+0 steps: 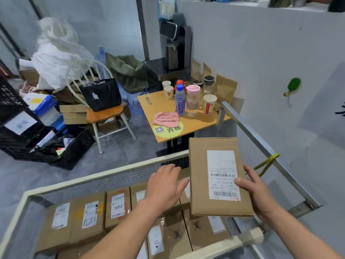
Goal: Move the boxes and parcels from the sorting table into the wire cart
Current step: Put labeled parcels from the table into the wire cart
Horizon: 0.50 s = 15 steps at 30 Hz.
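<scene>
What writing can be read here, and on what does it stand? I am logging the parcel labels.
Held box in the right hand, white label: barcodes and small print, too blurred to read.
Boxes in the wire cart: printed labels too small; handwriting on two, illegible.
Wooden table, green round sticker: a QR code and two large characters, upside down, not readable.
Paper on the black crate: blurred.

Wire cart (104, 176) top open; packed boxes (87, 217) fill floor, rim rail and right metal bar (261, 146) bound access.

Soft even indoor light, wide-angle edge warping, slight blur.
</scene>
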{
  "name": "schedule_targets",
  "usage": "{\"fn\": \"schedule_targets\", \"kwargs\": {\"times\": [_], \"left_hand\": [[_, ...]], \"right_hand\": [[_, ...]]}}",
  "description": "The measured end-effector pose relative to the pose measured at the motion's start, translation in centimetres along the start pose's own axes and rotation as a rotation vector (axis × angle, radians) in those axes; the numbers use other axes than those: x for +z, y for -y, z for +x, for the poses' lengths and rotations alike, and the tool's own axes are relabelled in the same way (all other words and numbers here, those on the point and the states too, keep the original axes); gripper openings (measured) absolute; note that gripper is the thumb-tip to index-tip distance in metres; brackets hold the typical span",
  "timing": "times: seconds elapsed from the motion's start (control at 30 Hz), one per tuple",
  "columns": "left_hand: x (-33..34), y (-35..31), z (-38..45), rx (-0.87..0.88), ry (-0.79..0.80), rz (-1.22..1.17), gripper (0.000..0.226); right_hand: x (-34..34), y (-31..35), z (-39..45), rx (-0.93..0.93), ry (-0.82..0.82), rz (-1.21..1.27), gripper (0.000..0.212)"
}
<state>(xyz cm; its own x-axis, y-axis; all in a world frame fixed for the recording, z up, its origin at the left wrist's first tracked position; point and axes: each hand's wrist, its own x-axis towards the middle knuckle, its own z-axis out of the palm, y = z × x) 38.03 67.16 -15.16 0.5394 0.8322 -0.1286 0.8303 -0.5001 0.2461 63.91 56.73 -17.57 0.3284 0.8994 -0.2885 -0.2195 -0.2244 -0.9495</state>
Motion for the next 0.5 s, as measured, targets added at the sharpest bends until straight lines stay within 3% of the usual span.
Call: {"fn": "schedule_targets", "kwargs": {"times": [0.5], "left_hand": [[0.8, 6.0, 6.2, 0.033, 0.033, -0.098, 0.055]], "right_hand": [[3.1, -0.8, 6.4, 0.056, -0.044, -0.033, 0.092]]}}
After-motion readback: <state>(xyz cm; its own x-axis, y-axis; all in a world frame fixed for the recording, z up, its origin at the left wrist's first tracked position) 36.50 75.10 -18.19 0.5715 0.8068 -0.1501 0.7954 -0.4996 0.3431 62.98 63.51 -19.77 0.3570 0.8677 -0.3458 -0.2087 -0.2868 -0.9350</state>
